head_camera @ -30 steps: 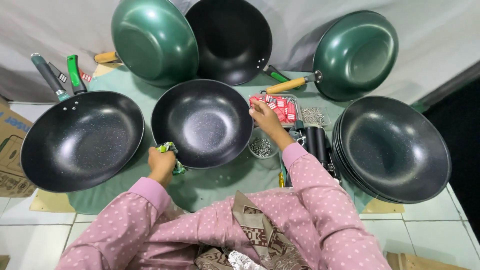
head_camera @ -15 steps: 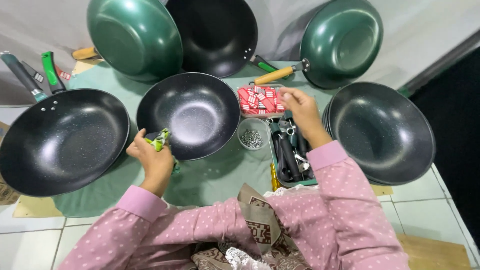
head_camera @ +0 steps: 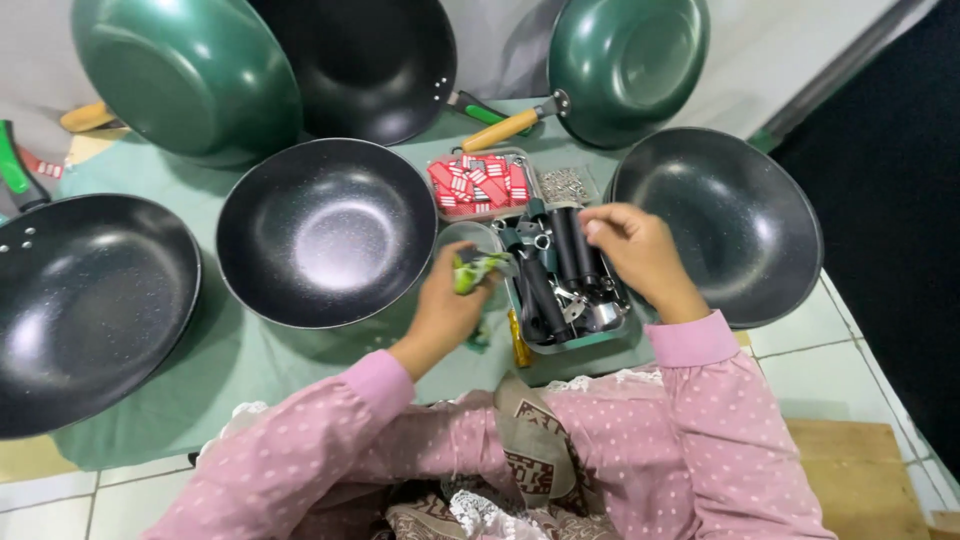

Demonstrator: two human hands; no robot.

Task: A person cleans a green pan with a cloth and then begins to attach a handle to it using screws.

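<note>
My left hand (head_camera: 445, 305) is closed around a small green piece (head_camera: 472, 268), held beside a round clear dish (head_camera: 468, 236). My right hand (head_camera: 638, 252) hovers over a teal tray (head_camera: 590, 342) full of black pan handles (head_camera: 565, 262), fingers curled at the handles; I cannot tell if it grips one. A black wok (head_camera: 325, 230) without a handle lies just left of my left hand. Both arms wear pink dotted sleeves.
A tray of red tags (head_camera: 478, 184) and a heap of small screws (head_camera: 565, 184) lie behind the handles. Black woks sit at right (head_camera: 735, 225) and left (head_camera: 85, 305). Green pans (head_camera: 185, 75) (head_camera: 625, 65) and a black one (head_camera: 370, 60) lean on the back wall. A green cloth (head_camera: 230, 370) covers the tiled floor.
My left hand has carried the green piece rightward to the clear dish. My right hand has shifted over the tray of black handles. The view has swung to the right.
</note>
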